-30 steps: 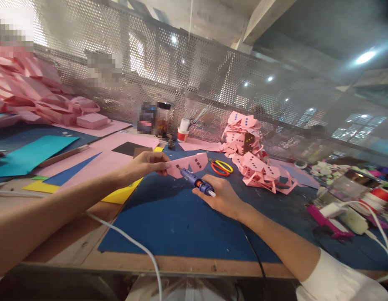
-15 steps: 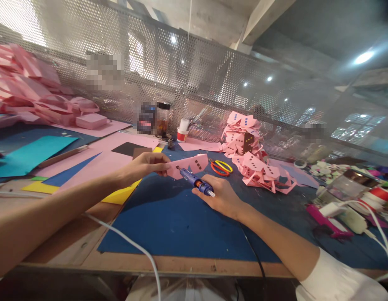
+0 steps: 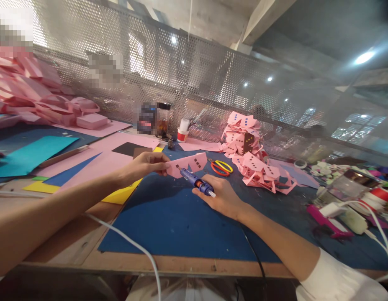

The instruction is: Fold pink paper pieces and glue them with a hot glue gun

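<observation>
Pinched by its left end, a folded pink paper piece [image 3: 189, 164] with small dark squares is in my left hand [image 3: 152, 163], held above the blue sheet [image 3: 178, 223]. My right hand [image 3: 223, 196] is wrapped round a blue glue gun [image 3: 194, 180], a pale glue stick poking from its rear. The gun's nozzle points at the left part of the pink piece, near a dark square; whether it touches, I cannot tell. Red-and-yellow-handled scissors [image 3: 221, 167] lie just beyond my right hand.
Decorated pink paper pieces [image 3: 244, 146] are piled at right centre. A larger pink heap [image 3: 27, 88] stands far left. A jar [image 3: 163, 121] and a paper cup [image 3: 182, 134] stand by the mesh screen [image 3: 209, 90]. A white cable [image 3: 127, 238] crosses the table's front left.
My hands, the glue gun and the pink piece have barely moved; the nozzle sits marginally lower against the paper. A blurred patch now shows at the upper left edge.
</observation>
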Tool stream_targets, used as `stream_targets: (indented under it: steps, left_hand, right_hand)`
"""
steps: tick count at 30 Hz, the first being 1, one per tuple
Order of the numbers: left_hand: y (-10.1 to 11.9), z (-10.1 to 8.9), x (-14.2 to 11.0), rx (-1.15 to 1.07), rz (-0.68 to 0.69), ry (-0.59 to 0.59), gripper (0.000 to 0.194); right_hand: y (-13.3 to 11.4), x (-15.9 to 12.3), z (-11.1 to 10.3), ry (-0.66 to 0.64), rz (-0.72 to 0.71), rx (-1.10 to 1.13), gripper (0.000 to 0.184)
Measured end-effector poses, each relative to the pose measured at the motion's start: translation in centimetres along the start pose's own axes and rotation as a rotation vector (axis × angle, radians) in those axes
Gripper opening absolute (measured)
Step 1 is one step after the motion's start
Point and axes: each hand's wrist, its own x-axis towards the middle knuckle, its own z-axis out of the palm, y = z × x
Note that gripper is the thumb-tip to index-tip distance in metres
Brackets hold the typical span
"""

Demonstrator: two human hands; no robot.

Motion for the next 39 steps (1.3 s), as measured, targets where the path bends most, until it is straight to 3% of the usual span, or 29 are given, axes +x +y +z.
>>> stream_targets:
  steps: [25,39]
  left_hand:
    - [0.06,0.09,-0.07,-0.063,-0.017,-0.029,0.027]
    - [-0.12,0.24,0.0,-0.09,-0.025,0.018,0.03]
  right_hand:
    - [0.18,-0.08,0.25,-0.007,-0.01,-0.019,0.018]
    - [0.17,-0.1,0.32,-0.022,-0.009,-0.031,0.014]
